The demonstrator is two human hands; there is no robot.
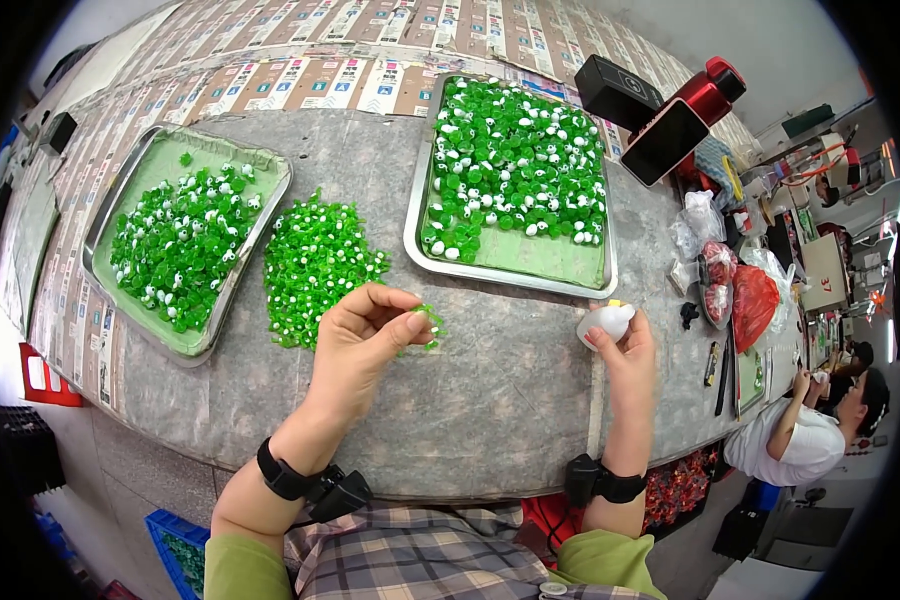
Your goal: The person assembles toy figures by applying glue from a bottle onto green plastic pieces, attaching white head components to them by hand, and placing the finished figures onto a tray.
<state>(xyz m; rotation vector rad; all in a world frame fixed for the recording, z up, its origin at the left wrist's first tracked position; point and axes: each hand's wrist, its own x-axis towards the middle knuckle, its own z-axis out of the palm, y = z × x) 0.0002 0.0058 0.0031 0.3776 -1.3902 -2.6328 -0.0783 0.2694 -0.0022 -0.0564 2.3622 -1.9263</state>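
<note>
Left hand (362, 338) pinched green bits (433, 322), pile (322, 262) at its ten o'clock seemingly for easy reach, right hand (627, 352) pinching a white bottle (607, 321)!

Your squeeze bottle (612, 318) looks smooth plastic, the green pieces (320, 265) left of centre glossy plastic, the upper-centre tray (515, 277) shiny metal, your table covering (490, 420) matt.

The left forearm (315, 425) slants inward across the desk's (490, 430) near edge; the right forearm (630, 425) stands nearly straight. The left grip (365, 335) pinches with thumb against forefinger, other fingers curled. The right grip (627, 360), well apart from it, is closed with bent fingers, thumb pressing.
</note>
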